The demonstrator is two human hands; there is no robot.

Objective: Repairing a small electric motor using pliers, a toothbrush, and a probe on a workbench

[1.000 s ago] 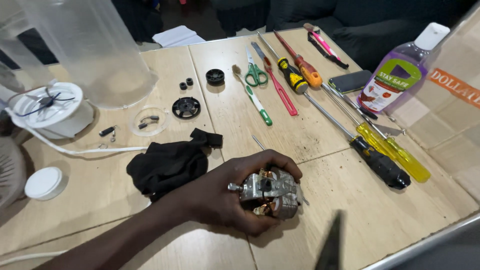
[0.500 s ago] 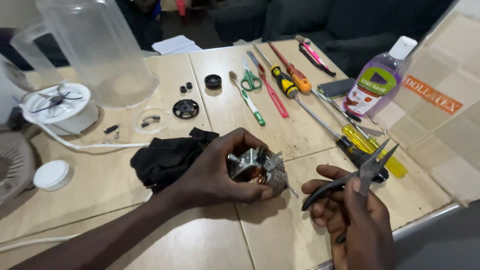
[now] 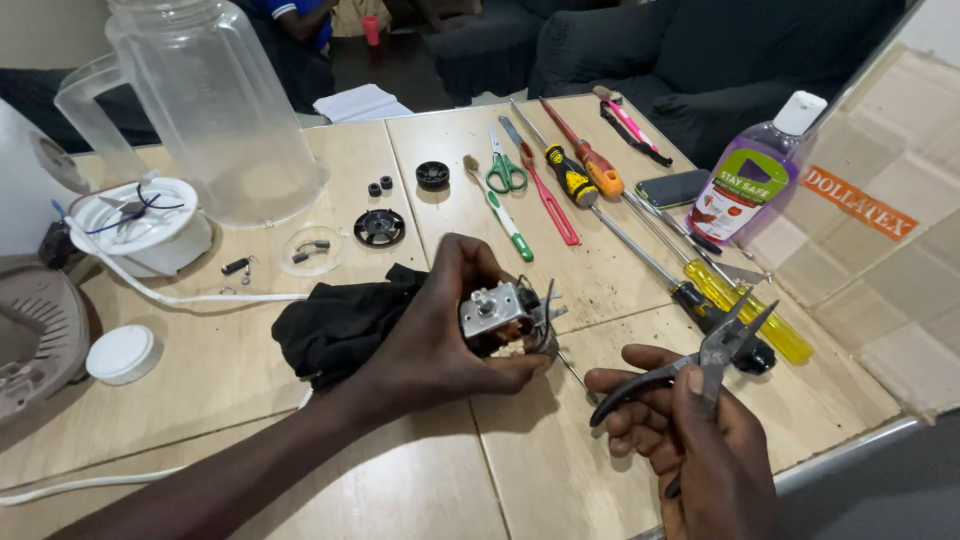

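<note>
Metal motor, one pliers, two hands

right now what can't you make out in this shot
- Head view: underside of the small motor, covered by the left hand.
- Head view: lower handles of the pliers, wrapped by the right hand.
- Head view: top of the clear jug, cut off by the upper edge.
- Head view: the round grey part at the far left, cut off by the left edge.
- Head view: tiny bits in the clear lid, too small to identify.

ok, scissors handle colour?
Green; the scissors lie among the tools, clearest in the head view.
</note>
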